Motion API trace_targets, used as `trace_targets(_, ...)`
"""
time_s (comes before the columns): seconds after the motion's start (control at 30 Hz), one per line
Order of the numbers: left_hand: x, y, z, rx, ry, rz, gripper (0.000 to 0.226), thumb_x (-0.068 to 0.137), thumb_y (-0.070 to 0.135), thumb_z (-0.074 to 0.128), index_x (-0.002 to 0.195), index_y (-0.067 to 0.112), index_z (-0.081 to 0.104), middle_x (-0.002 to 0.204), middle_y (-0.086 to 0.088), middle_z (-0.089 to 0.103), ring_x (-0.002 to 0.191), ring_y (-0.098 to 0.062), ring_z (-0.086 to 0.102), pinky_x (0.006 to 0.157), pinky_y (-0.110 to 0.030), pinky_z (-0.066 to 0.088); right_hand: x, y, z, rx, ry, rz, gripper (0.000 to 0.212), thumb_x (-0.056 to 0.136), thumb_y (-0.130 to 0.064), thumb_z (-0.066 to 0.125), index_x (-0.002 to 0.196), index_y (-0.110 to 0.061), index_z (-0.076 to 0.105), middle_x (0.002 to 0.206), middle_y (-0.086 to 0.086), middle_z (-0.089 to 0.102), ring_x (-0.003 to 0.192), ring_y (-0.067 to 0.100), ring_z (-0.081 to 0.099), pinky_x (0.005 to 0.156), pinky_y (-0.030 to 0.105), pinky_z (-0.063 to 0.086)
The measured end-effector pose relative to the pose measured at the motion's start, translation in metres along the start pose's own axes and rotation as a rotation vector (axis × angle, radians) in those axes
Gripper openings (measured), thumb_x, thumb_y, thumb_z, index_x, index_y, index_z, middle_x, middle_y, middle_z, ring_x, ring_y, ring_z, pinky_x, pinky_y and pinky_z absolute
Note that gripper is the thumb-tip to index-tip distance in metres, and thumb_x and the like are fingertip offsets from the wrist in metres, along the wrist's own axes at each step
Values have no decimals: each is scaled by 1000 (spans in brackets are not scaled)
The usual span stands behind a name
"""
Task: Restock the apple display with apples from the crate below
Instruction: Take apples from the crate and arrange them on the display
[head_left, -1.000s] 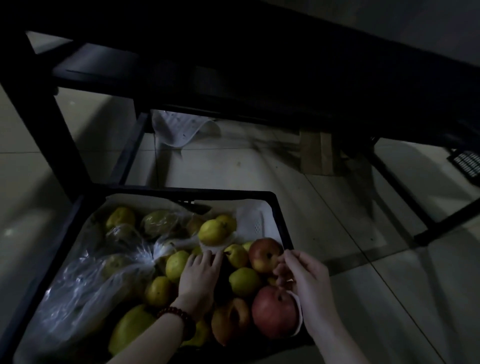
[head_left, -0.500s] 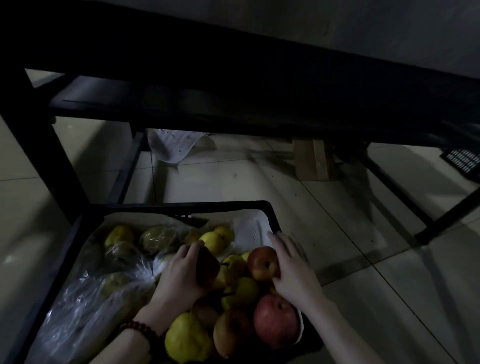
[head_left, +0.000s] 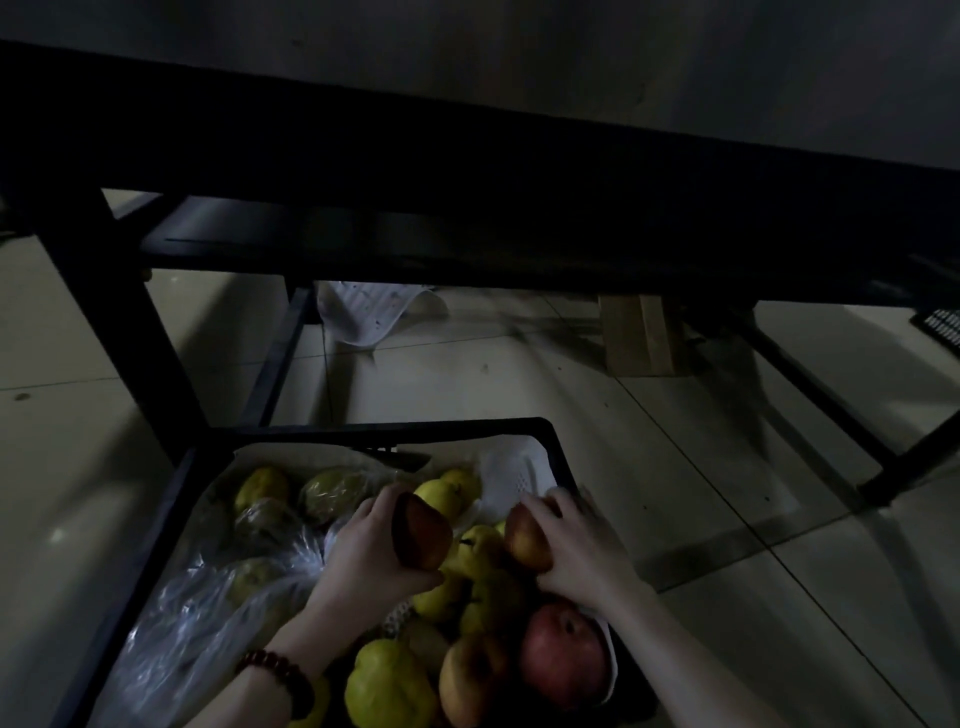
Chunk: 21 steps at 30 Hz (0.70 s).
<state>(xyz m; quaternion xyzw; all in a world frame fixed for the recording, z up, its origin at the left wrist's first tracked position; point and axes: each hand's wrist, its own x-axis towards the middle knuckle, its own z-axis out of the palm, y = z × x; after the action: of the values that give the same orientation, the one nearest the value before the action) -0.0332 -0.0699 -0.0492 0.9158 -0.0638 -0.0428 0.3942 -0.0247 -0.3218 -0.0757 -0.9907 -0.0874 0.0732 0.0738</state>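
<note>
A black crate (head_left: 363, 431) sits on the floor under a dark display stand (head_left: 467, 208). It holds red apples mixed with several yellow-green fruits. My left hand (head_left: 369, 556) grips a dark red apple (head_left: 423, 532), raised a little above the pile. My right hand (head_left: 582, 545) is closed over a second red apple (head_left: 524, 538) near the crate's right side. A large red apple (head_left: 563, 657) in a white foam sleeve lies at the crate's near right corner. The display top itself is out of view.
Clear plastic wrap (head_left: 208, 613) covers fruit on the crate's left half. White foam liner (head_left: 519, 473) lies at its far right corner. A wooden block (head_left: 641, 338) and white foam sheet (head_left: 363, 317) lie under the stand. Black stand legs (head_left: 130, 338) rise left of the crate.
My left hand has closed on a dark red apple and lifted it from the pile. My right hand moved from the foam sleeve onto the upper red apple. The camera tilted upward.
</note>
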Motion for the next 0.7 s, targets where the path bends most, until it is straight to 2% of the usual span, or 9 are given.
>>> trace_targets(0.03,-1,2,-3,-23,25,-12,98,39,51,79,128,24,47,113,1,58,104,-20,56,85,-32,48,-5,-5,-5,162,52,57,90,71,-38,74,146,-36,24,144,2,27,131,30,41,107,41,41)
trace_targets(0.07,-1,4,-6,-53,47,-25,96,38,51,80,125,25,48,110,2,60,103,-20,57,84,-32,48,-11,-11,-12,350,128,112,90,69,-40,77,144,-39,26,142,0,27,126,27,45,98,37,47)
trace_targets(0.17,-4,15,-18,-152,99,-84,87,45,37,90,122,24,50,104,2,60,96,-18,56,81,-30,47,-23,-34,-34,915,321,228,85,64,-32,87,132,-45,38,130,-3,40,105,14,54,79,22,47)
trace_targets(0.27,-8,30,-35,-183,149,-92,84,50,31,90,123,24,50,101,1,59,92,-18,56,78,-28,47,-24,-55,-55,1269,386,257,72,63,-21,89,117,-43,47,126,-2,51,103,10,55,76,25,48)
trace_targets(0.37,-10,44,-53,-214,184,-60,86,51,34,89,126,28,47,98,7,58,86,-10,57,68,-18,45,-23,-70,-70,1355,381,303,75,61,-24,89,121,-36,46,123,0,55,110,22,57,97,44,49)
trace_targets(0.43,-11,54,-63,-225,200,-40,85,51,36,89,124,30,47,93,13,57,79,0,54,61,-9,39,-23,-77,-78,1369,371,330,76,63,-24,88,126,-31,46,123,1,56,112,24,56,104,50,46)
trace_targets(0.53,-11,73,-82,-224,202,-40,87,52,38,89,127,33,44,99,12,55,78,4,50,60,-8,37,-25,-84,-102,1362,344,290,74,66,-27,87,128,-25,47,121,0,59,109,20,59,101,46,48)
trace_targets(0.63,-11,102,-112,-242,208,-27,88,52,38,89,128,33,44,106,10,57,91,-5,57,66,-11,45,-30,-93,-148,1287,319,204,69,69,-28,85,126,-27,47,117,-2,58,102,14,60,85,30,52)
trace_targets(0.7,-11,130,-142,-265,205,-37,87,52,34,90,127,34,45,106,9,58,89,-5,58,57,-8,48,-35,-101,-190,1240,305,144,73,63,-41,87,123,-28,48,114,-3,59,100,13,62,78,23,50)
